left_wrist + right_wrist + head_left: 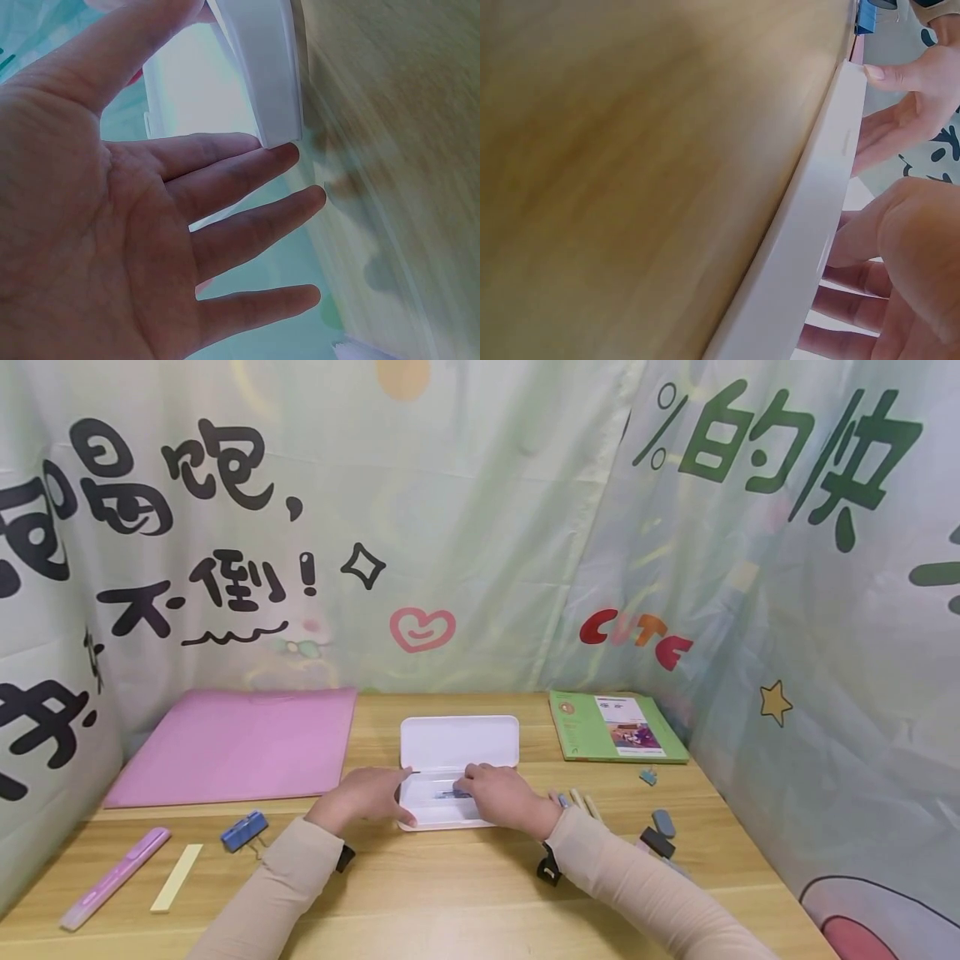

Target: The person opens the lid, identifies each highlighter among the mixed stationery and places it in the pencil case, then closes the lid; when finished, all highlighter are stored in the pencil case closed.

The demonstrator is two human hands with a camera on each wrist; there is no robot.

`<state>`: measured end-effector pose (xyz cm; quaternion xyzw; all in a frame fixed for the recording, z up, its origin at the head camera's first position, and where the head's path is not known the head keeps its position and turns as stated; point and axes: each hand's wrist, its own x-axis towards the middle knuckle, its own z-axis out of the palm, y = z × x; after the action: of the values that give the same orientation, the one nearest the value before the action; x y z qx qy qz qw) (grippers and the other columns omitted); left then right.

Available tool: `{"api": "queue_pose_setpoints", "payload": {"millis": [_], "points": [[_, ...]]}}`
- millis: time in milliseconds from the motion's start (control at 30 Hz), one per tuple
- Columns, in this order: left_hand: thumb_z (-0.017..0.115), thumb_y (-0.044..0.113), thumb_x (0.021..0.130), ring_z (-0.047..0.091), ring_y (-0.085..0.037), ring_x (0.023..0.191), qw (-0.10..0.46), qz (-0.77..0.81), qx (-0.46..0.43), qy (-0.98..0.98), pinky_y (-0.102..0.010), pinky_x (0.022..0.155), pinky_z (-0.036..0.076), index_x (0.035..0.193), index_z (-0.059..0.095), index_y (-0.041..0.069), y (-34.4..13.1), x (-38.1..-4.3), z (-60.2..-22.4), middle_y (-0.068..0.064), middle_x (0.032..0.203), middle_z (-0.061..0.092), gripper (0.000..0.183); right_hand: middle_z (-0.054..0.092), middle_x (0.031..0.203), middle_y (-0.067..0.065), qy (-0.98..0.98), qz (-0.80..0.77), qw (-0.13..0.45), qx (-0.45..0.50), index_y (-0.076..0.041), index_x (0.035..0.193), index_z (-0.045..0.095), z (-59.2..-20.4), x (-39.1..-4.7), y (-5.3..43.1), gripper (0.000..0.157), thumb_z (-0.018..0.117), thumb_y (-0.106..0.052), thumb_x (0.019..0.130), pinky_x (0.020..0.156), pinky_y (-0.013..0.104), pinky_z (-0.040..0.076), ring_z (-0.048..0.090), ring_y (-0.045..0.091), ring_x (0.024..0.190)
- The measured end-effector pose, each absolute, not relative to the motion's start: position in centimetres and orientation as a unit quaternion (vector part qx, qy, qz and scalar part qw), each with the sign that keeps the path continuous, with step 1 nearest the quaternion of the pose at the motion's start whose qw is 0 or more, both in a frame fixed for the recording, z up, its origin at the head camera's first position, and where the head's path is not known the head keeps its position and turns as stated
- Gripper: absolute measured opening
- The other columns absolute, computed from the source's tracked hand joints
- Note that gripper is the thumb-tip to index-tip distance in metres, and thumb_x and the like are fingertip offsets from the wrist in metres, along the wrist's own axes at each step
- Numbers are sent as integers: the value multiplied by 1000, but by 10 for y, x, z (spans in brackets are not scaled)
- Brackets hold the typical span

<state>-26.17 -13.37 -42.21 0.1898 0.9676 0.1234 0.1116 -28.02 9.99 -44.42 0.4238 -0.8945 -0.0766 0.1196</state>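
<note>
Open white rectangular hinged case (pixel 459 742) on the pale wood-grain table (pixel 420 902).
The left hand (pixel 366 795) braces its left end, fingers spread and unclenched; the right hand (pixel 508 795) reaches inside (whether it grasps anything cannot be told). A careless wrist knock could slide the case.

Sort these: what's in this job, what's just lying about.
In use:
- open white pencil case
- left hand
- right hand

Seemingly lying about:
- pink folder
- green book
- large blue binder clip
- small blue binder clip
- pale yellow strip
- pink pen-shaped item
</note>
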Motion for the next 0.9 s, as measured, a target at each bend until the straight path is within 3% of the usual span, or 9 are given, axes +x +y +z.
{"api": "queue_pose_setpoints", "payload": {"millis": [367, 633, 733, 900], "points": [[67, 58, 59, 46, -28, 109, 110, 123, 189, 968, -45, 84, 38, 131, 39, 12, -133, -261, -422, -7, 124, 48, 90, 56, 93, 0, -910, -48, 113, 397, -16, 110, 60, -433, -271, 111, 33, 50, -6, 80, 58, 27, 48, 54, 13, 78], [66, 60, 59, 45, -28, 110, 116, 124, 186, 968, -44, 84, 38, 132, 38, 14, -134, -262, -424, -6, 126, 46, 90, 52, 74, -3, -934, -14, 165, 317, -13, 91, 62, -421, -258, 150, 15, 61, -17, 76, 46, 26, 41, 50, 12, 61], [65, 60, 60, 44, -28, 110, 118, 123, 186, 968, -44, 84, 38, 133, 37, 14, -134, -262, -424, -6, 127, 45, 90, 47, 65, -3, -954, -23, 143, 262, -13, 76, 57, -418, -252, 166, 10, 62, -22, 76, 44, 27, 37, 46, 14, 57], [65, 60, 60, 44, -28, 111, 117, 121, 189, 967, -44, 85, 38, 133, 37, 13, -134, -263, -425, -7, 127, 44, 91, 43, 60, -1, -981, -59, 42, 178, -15, 67, 50, -413, -239, 188, 24, 58, -33, 80, 45, 33, 37, 45, 17, 55]]}}
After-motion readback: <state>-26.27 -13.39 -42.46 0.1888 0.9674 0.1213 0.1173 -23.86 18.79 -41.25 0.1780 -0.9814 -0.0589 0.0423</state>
